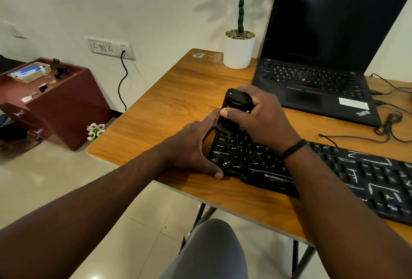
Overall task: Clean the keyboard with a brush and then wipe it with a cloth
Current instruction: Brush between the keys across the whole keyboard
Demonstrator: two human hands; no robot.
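A black keyboard [347,174] lies along the front of the wooden table [169,105], with white dust streaks on its right half. My right hand [260,120] grips a black brush [234,105] held upright over the keyboard's top left corner, bristle end down on the keys. My left hand [196,145] clasps the keyboard's left end, thumb at the front edge and fingers at the back corner. No cloth is in view.
An open black laptop [323,60] stands at the back right, cables [390,122] trailing beside it. A white potted plant [239,49] sits at the back edge. A red-brown cabinet [55,105] with clutter stands on the floor to the left.
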